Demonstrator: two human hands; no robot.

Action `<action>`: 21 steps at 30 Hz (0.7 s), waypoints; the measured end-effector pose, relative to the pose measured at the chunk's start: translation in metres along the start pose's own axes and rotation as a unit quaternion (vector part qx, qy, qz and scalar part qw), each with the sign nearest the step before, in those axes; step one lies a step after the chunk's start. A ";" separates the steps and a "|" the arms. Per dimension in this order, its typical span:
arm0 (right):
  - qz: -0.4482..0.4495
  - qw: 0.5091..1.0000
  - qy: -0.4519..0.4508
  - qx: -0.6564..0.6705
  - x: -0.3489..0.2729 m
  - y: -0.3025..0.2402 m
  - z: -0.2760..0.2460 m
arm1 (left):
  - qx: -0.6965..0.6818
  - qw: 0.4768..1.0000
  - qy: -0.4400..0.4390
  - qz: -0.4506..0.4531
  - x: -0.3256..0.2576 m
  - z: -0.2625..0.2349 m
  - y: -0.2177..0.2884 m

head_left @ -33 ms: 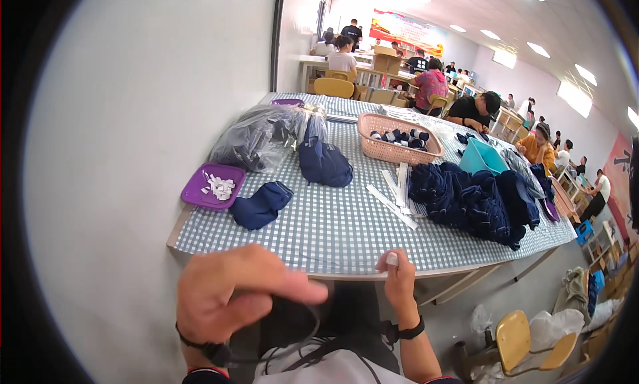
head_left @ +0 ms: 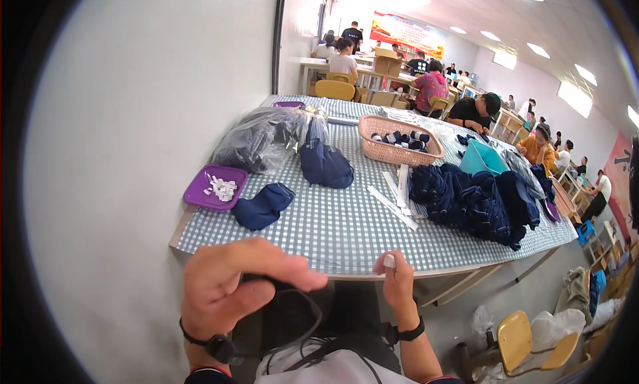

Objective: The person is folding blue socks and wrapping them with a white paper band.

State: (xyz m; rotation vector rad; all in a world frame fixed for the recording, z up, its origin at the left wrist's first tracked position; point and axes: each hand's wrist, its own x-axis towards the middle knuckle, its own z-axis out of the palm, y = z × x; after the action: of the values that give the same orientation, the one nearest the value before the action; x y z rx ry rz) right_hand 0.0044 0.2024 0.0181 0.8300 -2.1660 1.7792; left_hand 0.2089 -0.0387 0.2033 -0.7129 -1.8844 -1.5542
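Observation:
Above the near table edge, my left hand [head_left: 229, 277] has its fingers stretched forward and the thumb apart, holding nothing. To its right, my right hand [head_left: 399, 284] is closed, its fingers curled in. A small white piece [head_left: 389, 260] shows at the right thumb; whether it is wrapped on or pinched, I cannot tell. Beyond the left hand lies a folded navy cloth item [head_left: 263, 206], perhaps a sock, beside a purple tray [head_left: 192, 196] of small white pieces [head_left: 221, 188]. A navy bundle [head_left: 326, 164] lies farther back.
On the checked tablecloth [head_left: 319, 237] stand a pink basket [head_left: 399, 156] of rolled navy items and a turquoise bin [head_left: 482, 159]. White strips [head_left: 393, 207] lie by a navy pile [head_left: 459, 204]. Clear plastic bags [head_left: 256, 141] lean near the left wall. A dark cable [head_left: 318, 311] loops by my left wrist.
My left hand has tilted slightly, its thumb and fingers a little farther apart. The right hand has barely moved, and the things on the table lie as before.

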 end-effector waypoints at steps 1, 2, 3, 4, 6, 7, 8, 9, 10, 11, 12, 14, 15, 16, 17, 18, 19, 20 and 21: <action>-0.013 1.000 -0.023 -0.007 -0.002 -0.009 0.002 | 0.006 1.000 -0.002 0.004 0.002 0.002 0.002; -0.027 0.998 -0.046 -0.015 -0.003 -0.017 0.004 | -0.001 1.000 0.007 -0.006 0.002 0.004 0.001; -0.037 0.998 -0.053 -0.018 -0.002 -0.023 0.003 | -0.009 1.000 0.015 -0.016 0.004 0.003 -0.001; -0.042 0.998 -0.050 -0.016 -0.001 -0.026 0.000 | -0.005 1.000 0.012 -0.010 0.006 0.001 -0.005; -0.039 0.997 -0.054 -0.030 0.001 -0.027 -0.011 | 0.060 0.997 0.000 -0.038 0.012 0.003 -0.021; -0.040 0.998 -0.041 -0.033 0.002 -0.023 -0.013 | 0.072 0.996 0.005 -0.053 0.012 0.003 -0.030; -0.037 0.998 -0.037 -0.026 0.002 -0.017 -0.015 | 0.063 0.997 -0.012 -0.046 0.010 0.002 -0.043; -0.034 0.999 -0.031 -0.021 0.004 -0.012 -0.017 | 0.067 0.994 0.013 -0.090 0.004 -0.001 -0.059; -0.010 0.999 -0.038 -0.029 0.007 -0.008 -0.017 | 0.070 0.988 0.037 -0.134 -0.004 -0.007 -0.077; 0.005 0.998 -0.040 -0.044 0.009 -0.001 -0.018 | 0.078 0.982 0.039 -0.165 -0.019 -0.011 -0.094; 0.020 0.997 -0.044 -0.059 0.014 0.009 -0.021 | 0.088 0.976 0.044 -0.195 -0.034 -0.016 -0.114; 0.066 0.994 -0.031 -0.077 0.020 0.033 -0.029 | 0.105 0.951 0.042 -0.288 -0.054 -0.022 -0.142; 0.071 0.985 -0.015 -0.154 0.024 0.045 -0.035 | 0.177 0.940 0.038 -0.290 -0.061 -0.027 -0.158; 0.081 0.969 -0.002 -0.235 0.025 0.059 -0.041 | 0.242 0.924 0.032 -0.293 -0.069 -0.033 -0.177; 0.097 0.960 0.010 -0.263 0.027 0.073 -0.046 | 0.354 0.901 0.016 -0.251 -0.081 -0.040 -0.197; 0.114 0.956 0.007 -0.271 0.031 0.080 -0.049 | 0.461 0.863 0.001 -0.208 -0.089 -0.046 -0.211; 0.095 0.955 0.015 -0.280 0.034 0.079 -0.047 | 0.488 0.843 0.000 -0.228 -0.087 -0.048 -0.212; 0.087 0.949 0.032 -0.300 0.035 0.083 -0.050 | 0.501 0.830 -0.015 -0.243 -0.078 -0.045 -0.224; 0.086 0.946 0.040 -0.311 0.038 0.086 -0.052 | 0.500 0.834 -0.038 -0.231 -0.069 -0.042 -0.237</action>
State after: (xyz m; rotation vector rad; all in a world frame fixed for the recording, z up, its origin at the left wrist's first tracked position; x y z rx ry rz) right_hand -0.0835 0.2507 -0.0210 0.4147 -2.5726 1.0347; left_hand 0.0891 -0.1236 0.0005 0.1801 -2.6442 -0.5277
